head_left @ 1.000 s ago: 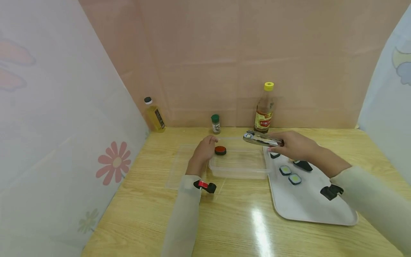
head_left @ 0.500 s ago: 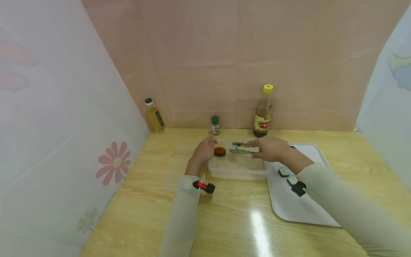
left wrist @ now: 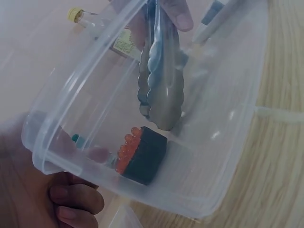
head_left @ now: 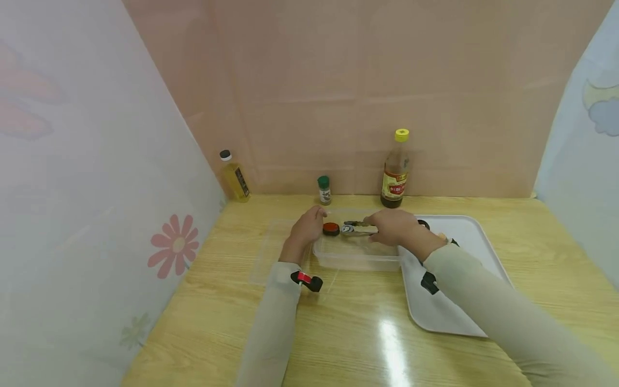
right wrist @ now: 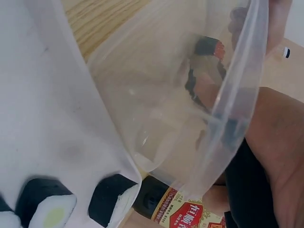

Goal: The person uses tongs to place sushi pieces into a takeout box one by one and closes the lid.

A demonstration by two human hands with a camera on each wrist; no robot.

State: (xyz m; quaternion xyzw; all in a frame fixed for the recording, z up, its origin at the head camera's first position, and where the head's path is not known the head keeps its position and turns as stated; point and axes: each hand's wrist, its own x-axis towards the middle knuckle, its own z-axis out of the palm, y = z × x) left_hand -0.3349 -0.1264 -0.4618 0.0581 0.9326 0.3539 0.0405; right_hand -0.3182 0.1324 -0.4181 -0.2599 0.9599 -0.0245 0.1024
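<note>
Looks to me like the step in hand is tong work inside the clear container (head_left: 358, 263): left hand (head_left: 307, 226) grips its end, right hand (head_left: 394, 227) is wrapped round the tongs (left wrist: 166, 95). The roe sushi (left wrist: 148, 156) sits in there, just beside the tips. Can't tell if they're pinching anything. Next move probably calls for a steady box and not bumping that roe piece.

Long off-white sleeves (head_left: 271, 328); left cuff (head_left: 285, 272): black device (head_left: 315, 284), red patch (head_left: 304, 277); right cuff (head_left: 439, 262): another black device (head_left: 429, 282).
</note>
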